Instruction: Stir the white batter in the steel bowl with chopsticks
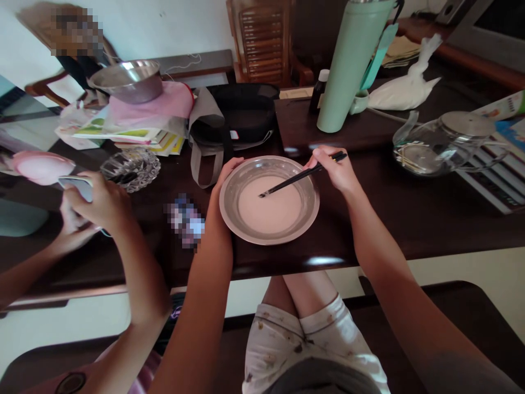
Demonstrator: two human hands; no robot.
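Observation:
A round steel bowl with a pale, milky liquid in it stands on the dark wooden table in front of me. My left hand grips the bowl's far left side; most of its fingers are hidden behind the rim. In my right hand, above the bowl's right edge, is a pair of black chopsticks. The chopsticks slant down to the left, held close together, and their tips reach the liquid near the bowl's middle.
At left, another person's hands hold a phone beside a glass ashtray. Behind the bowl are a black-and-grey bag and a green flask. A glass teapot stands right; a steel basin rests on piled items.

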